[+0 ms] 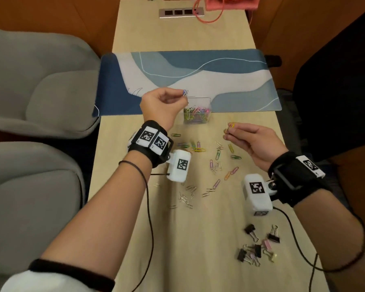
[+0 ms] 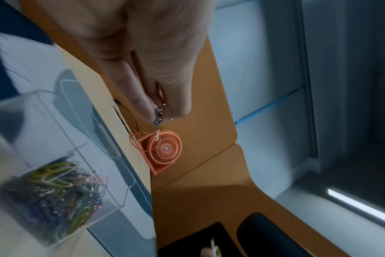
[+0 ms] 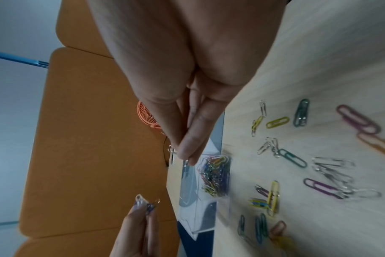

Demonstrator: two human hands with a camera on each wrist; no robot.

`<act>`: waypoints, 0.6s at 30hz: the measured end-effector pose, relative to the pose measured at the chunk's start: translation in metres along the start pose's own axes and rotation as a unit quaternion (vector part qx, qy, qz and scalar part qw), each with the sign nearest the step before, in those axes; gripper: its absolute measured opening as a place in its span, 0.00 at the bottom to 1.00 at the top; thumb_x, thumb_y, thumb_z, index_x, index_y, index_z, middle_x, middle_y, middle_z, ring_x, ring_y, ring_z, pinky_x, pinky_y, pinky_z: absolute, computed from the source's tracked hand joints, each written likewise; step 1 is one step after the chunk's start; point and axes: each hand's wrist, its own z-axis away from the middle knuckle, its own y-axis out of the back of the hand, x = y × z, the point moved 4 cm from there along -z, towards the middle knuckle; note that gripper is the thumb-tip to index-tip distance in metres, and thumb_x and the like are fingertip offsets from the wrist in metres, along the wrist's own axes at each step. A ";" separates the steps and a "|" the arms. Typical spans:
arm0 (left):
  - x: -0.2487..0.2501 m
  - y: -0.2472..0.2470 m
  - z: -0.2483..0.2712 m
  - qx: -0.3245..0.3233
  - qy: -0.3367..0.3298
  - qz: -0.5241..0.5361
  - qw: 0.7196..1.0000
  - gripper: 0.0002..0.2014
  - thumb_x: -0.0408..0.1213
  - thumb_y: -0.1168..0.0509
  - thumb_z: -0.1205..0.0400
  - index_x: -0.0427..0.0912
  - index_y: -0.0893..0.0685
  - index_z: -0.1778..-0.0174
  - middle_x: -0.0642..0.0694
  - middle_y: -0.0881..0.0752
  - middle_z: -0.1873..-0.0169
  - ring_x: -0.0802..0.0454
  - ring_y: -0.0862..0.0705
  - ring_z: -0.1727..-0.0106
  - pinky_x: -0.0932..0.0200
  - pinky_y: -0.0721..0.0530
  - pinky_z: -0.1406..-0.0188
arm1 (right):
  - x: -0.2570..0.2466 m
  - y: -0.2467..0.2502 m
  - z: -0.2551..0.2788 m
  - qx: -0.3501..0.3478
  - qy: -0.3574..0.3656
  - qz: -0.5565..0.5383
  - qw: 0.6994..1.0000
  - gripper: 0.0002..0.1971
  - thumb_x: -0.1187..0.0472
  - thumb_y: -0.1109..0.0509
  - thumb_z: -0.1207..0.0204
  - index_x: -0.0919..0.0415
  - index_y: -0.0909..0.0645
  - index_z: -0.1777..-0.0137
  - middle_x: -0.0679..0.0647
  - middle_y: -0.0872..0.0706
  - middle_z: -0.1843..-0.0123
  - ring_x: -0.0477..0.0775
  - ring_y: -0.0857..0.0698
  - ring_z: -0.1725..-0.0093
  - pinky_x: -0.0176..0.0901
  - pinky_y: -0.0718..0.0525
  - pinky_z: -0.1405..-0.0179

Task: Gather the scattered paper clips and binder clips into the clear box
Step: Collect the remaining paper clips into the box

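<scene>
Head view: the clear box [image 1: 197, 111] — see-through, part-filled with coloured clips — stands where the pale wooden table [image 1: 215, 228] meets the blue desk mat [image 1: 198, 70]. Loose paper clips [image 1: 215, 165] lie at its 6 o'clock, binder clips [image 1: 257, 245] nearer still. Clips are pinched by the left hand [image 1: 162, 106] above the box and by the right hand [image 1: 253, 142] — at 4 o'clock.

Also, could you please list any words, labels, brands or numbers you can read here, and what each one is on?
None can be read.
Wrist camera housings and wrist straps: only black-and-white square marker patterns, no letters or numbers.
Orange fan: a small hub emblem, no legible text.
</scene>
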 end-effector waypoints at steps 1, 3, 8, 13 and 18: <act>0.000 -0.008 -0.005 -0.009 -0.002 -0.003 1.000 0.07 0.29 0.21 0.30 0.37 0.08 0.58 0.44 0.07 0.62 0.48 0.08 0.58 0.55 0.09 0.53 | -0.003 0.000 -0.004 -0.001 0.004 -0.003 1.000 0.09 0.74 0.29 0.25 0.76 0.17 0.46 0.66 0.11 0.51 0.58 0.09 0.53 0.36 0.12 0.52; -0.003 -0.022 -0.013 -0.019 -0.005 -0.009 1.000 0.06 0.29 0.22 0.30 0.36 0.08 0.58 0.44 0.07 0.62 0.47 0.08 0.58 0.57 0.10 0.54 | -0.007 0.001 -0.011 0.001 0.012 -0.002 1.000 0.10 0.75 0.29 0.25 0.76 0.17 0.45 0.67 0.12 0.51 0.57 0.09 0.53 0.36 0.12 0.52; -0.016 -0.044 -0.020 -0.061 -0.052 -0.079 0.994 0.05 0.28 0.23 0.29 0.37 0.08 0.59 0.46 0.08 0.62 0.55 0.10 0.60 0.68 0.13 0.59 | -0.013 0.003 -0.025 0.018 0.050 0.013 0.998 0.09 0.76 0.29 0.26 0.76 0.17 0.46 0.68 0.12 0.52 0.58 0.09 0.55 0.35 0.12 0.55; -0.036 -0.050 -0.014 -0.092 -0.065 -0.121 0.986 0.06 0.28 0.24 0.28 0.41 0.07 0.58 0.50 0.08 0.60 0.59 0.10 0.57 0.64 0.11 0.53 | -0.020 0.005 -0.035 0.038 0.102 0.035 0.993 0.08 0.75 0.27 0.28 0.70 0.15 0.50 0.66 0.10 0.55 0.58 0.09 0.55 0.37 0.12 0.54; -0.042 -0.051 -0.019 -0.116 -0.119 -0.202 0.965 0.09 0.30 0.24 0.26 0.43 0.07 0.51 0.49 0.09 0.56 0.57 0.11 0.55 0.60 0.11 0.48 | -0.019 0.002 -0.046 0.036 0.115 0.060 0.991 0.09 0.75 0.26 0.28 0.70 0.14 0.48 0.65 0.10 0.54 0.58 0.09 0.56 0.40 0.11 0.50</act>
